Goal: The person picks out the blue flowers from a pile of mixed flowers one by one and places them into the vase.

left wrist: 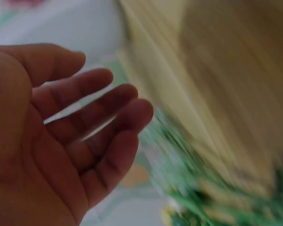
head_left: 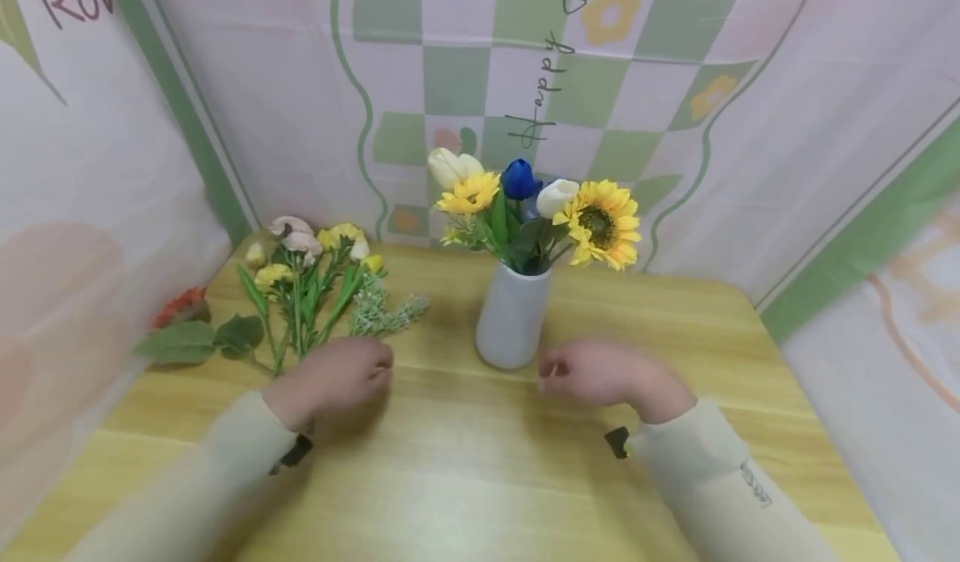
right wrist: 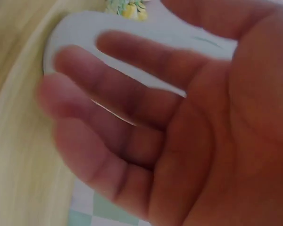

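Note:
A white vase (head_left: pixel 513 316) stands upright on the table, holding a large sunflower (head_left: pixel 600 224), a smaller yellow flower (head_left: pixel 471 193), a blue tulip (head_left: pixel 519 178) and white tulips (head_left: pixel 557 198). My right hand (head_left: pixel 596 372) is just right of the vase's base, its fingers loosely bent with nothing in them; the right wrist view shows the bare palm before the vase (right wrist: pixel 80 35). Left of the vase, my left hand (head_left: pixel 333 377) hovers near the loose flower stems. In the left wrist view its palm holds nothing and the fingers (left wrist: pixel 108 106) are relaxed.
Loose flowers lie at the table's left: yellow blooms (head_left: pixel 273 275), a pinkish bloom (head_left: pixel 300 243), a pale green sprig (head_left: pixel 382 308) and a red flower (head_left: pixel 182 305) with broad leaves over the left edge. A printed cloth (head_left: pixel 457 82) hangs behind the wooden table (head_left: pixel 450 470).

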`<state>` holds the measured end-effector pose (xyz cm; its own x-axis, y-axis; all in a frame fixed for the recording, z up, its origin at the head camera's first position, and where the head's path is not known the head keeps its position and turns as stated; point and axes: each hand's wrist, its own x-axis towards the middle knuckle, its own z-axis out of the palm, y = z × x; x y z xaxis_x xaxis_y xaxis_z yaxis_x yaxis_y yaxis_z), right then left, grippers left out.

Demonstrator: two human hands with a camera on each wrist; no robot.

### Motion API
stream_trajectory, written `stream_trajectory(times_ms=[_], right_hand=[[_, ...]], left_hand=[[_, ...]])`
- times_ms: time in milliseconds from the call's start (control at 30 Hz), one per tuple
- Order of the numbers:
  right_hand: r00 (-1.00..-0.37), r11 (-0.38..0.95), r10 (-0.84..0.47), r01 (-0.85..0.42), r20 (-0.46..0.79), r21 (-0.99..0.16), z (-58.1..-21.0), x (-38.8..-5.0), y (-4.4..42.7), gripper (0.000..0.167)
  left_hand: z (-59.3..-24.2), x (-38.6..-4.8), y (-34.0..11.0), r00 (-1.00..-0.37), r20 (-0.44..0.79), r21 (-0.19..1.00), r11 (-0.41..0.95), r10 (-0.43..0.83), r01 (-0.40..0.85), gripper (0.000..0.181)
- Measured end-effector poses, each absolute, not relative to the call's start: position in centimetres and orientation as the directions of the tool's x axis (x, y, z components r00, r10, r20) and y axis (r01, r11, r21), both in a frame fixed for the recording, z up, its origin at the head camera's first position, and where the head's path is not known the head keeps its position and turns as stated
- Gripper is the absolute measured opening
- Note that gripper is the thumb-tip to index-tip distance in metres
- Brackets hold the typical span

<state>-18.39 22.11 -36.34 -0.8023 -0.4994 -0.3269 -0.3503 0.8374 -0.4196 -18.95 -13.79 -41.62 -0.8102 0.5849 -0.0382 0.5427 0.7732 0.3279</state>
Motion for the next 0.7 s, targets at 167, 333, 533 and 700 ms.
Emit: stream_trajectory(times_ms=[167,333,533,700], right_hand=[[-0.752,0.802,-0.563,-0.397,-0.342,-0.446,-37.1,-17.7,21.8,0.028],[-0.757,0.799,-0.563,-0.395,-0.333,-0.454,-37.3,-17.5,21.7,0.028],[-0.753,0.802,-0.563,-0.399,-0.34,-0.445,-37.3,-17.3,21.7,0.027],[-0.748,0.8,-0.566,-0.397,-0.348,-0.45,-37.5,-17.4,21.8,0.026]], left_hand=[[-41.7,-19.1,-17.3,-0.925,-0.054,0.16,0.918,0.375,0.363,0.014],[-41.8,-18.8,-18.5,-0.962,-0.113,0.116,0.965,0.249,0.236,0.018],[-42.6,-18.8,-18.6,-0.962,-0.159,0.177,0.966,0.22,0.191,0.015],[-43.2,-18.9,-18.9,-0.963,-0.176,0.178,0.968,0.206,0.174,0.017]])
